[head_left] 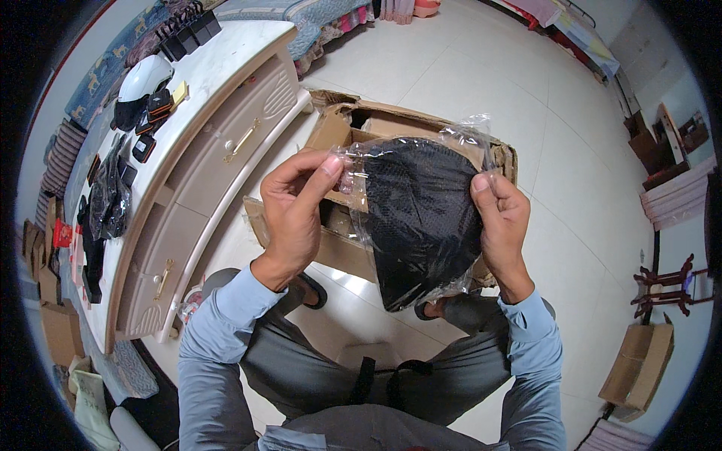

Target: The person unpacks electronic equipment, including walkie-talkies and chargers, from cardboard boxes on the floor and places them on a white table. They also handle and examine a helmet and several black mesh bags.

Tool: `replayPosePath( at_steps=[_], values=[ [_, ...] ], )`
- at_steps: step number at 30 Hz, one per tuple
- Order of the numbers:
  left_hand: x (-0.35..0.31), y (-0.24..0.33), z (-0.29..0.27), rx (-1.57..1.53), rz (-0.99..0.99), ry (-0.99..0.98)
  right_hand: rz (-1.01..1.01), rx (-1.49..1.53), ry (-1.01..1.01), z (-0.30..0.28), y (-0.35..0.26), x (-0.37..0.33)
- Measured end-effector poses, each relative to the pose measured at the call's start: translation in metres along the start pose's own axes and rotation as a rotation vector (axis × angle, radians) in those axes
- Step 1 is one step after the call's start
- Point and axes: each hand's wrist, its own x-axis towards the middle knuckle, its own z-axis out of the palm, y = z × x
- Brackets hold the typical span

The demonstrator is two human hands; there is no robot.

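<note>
Between my two hands hangs a clear plastic bag [359,225] with a rounded black mesh fabric item [425,218] inside; its exact kind I cannot make out. My left hand [302,192] pinches the bag's loose left edge between thumb and fingers. On the other side, my right hand [500,214] grips the bag's right edge, thumb on top. Below the bag stands an open cardboard box [331,128] with torn flaps. The bag hides much of the box's inside.
A curved cream cabinet [218,143] with drawers stands at left. On its top lie a white helmet [147,77], several small black devices [154,105] and a dark plastic bag [111,195]. Another cardboard box [635,368] and a dark wooden stand [669,286] are at far right.
</note>
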Motion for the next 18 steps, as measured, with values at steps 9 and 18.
replayPosePath(
  at_steps=[9,18],
  values=[
    [-0.001,-0.009,-0.002,-0.036,-0.039,0.070,0.063,0.102,-0.022,0.003,0.003,0.003],
    [-0.002,-0.011,-0.001,-0.076,-0.085,0.097,0.056,0.109,-0.022,0.005,0.005,0.003]
  ],
)
